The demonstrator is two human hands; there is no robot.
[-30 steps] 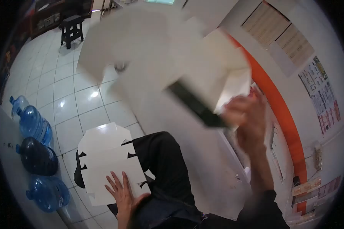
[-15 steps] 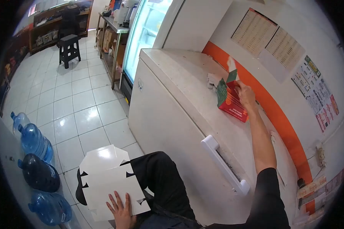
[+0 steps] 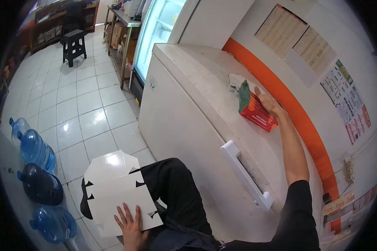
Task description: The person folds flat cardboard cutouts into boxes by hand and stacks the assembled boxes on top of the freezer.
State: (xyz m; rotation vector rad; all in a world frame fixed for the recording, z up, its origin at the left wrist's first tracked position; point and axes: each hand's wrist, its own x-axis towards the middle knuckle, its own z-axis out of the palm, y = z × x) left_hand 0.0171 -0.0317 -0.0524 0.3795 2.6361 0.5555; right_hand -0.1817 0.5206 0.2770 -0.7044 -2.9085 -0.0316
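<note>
My left hand lies spread on a white cut-out cardboard sheet, which rests across my lap and has notches along both sides. My right hand reaches far out over the white chest freezer. Its fingers are stretched out against the back side of a red and green box that lies on the freezer top. Part of that hand's underside is hidden by the box. A crumpled whitish piece lies just beyond the box.
Blue water bottles stand along the left wall. A black stool is on the tiled floor at the far left. A lit glass-door fridge and a metal table stand ahead. Posters hang at the right.
My right hand has swung from mid-air with a blurred green object to the freezer top. The green and red piece it held half a second ago is now down with the box. The left hand stays on the sheet.
</note>
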